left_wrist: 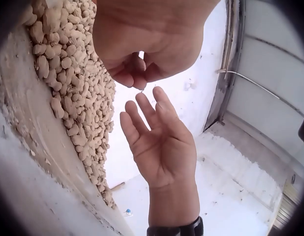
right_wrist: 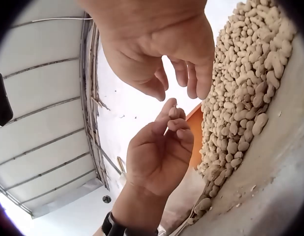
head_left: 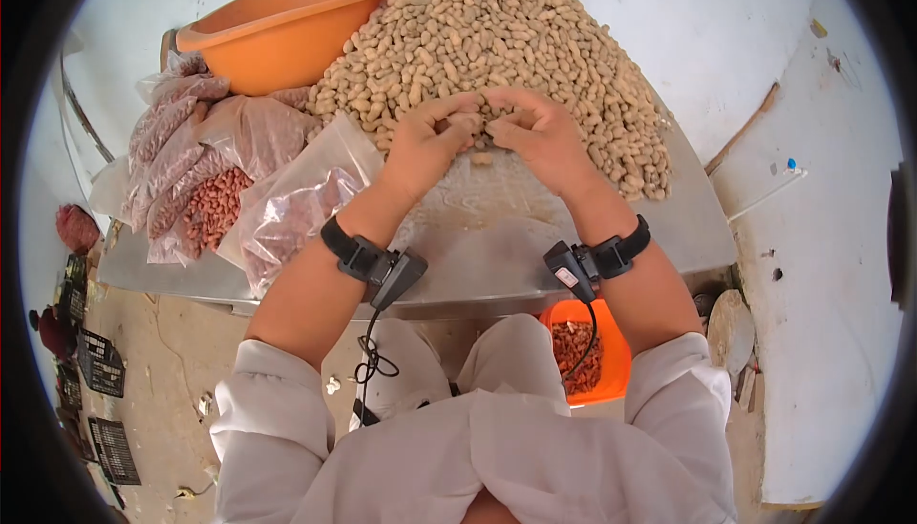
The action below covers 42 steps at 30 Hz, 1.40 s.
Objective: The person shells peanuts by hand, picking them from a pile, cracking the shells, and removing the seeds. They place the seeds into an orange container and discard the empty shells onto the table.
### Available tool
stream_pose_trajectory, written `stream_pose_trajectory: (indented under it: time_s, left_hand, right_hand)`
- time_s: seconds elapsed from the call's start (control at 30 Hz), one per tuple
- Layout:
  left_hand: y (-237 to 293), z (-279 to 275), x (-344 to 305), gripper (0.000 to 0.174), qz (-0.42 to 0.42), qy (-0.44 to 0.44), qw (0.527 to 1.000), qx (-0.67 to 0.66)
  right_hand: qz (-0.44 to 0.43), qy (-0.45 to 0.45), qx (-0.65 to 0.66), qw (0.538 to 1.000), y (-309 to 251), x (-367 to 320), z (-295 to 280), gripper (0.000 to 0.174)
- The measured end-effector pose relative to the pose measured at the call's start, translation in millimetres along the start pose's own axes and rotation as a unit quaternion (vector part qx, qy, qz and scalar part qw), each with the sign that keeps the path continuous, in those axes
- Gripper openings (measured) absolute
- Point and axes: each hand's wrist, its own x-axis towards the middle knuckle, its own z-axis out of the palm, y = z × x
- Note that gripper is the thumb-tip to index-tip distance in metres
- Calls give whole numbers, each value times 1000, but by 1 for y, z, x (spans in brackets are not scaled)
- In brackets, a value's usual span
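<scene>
Orange basin (head_left: 287,56) partly behind peanuts (head_left: 497,37)

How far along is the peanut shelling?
Looks done: bags of reddish kernels on the table, plus similar reddish pieces in the orange bucket below.
In hand: left hand pinches a small piece, probably a peanut; right hand is open beside it.
Left: the big unshelled pile. Plenty to go, I'd say.

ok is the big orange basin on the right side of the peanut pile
No, the orange basin sits to the left of the peanut pile.
</scene>
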Motion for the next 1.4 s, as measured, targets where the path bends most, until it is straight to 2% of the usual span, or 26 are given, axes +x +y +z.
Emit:
stream_pose_trajectory:
  time_s: [0.07,0.17,0.27,0.37,0.47,0.57,0.67,0.83,0.97,1.07,1.17,1.4]
  left_hand:
    - [-5,1,3,38,65,12,998,6]
    - [-9,-2,8,43,62,-9,997,-36]
    - [-11,-3,6,39,22,21,998,-50]
    - [-24,-7,2,30,-33,49,992,-110]
    - [-31,0,-1,21,-67,32,973,-217]
    - [-34,0,-3,18,-101,23,972,-209]
    - [-33,3,-4,18,-98,51,973,-202]
    - [-25,2,-6,18,-31,26,998,-48]
    - [-32,0,-6,15,16,5,997,75]
    - [-34,1,-7,15,18,-19,998,48]
    - [-33,2,-8,16,7,-23,999,40]
    - [-37,-1,-7,18,-23,-15,999,33]
  right_hand:
    - [12,-20,45,999,6,11,3,25]
    - [-7,-55,-9,998,8,20,5,21]
    - [-39,-46,32,998,38,29,6,16]
    - [-60,-39,38,997,36,23,7,14]
    - [-22,-57,111,992,36,20,7,13]
    - [-32,-59,136,988,50,15,7,15]
    - [-9,-58,145,988,49,12,9,15]
    - [17,-75,209,975,40,9,12,24]
    - [26,-94,232,968,38,7,18,31]
    - [64,-102,169,978,30,4,15,28]
    - [66,-112,142,981,33,4,13,24]
    - [86,-101,141,981,43,6,16,23]
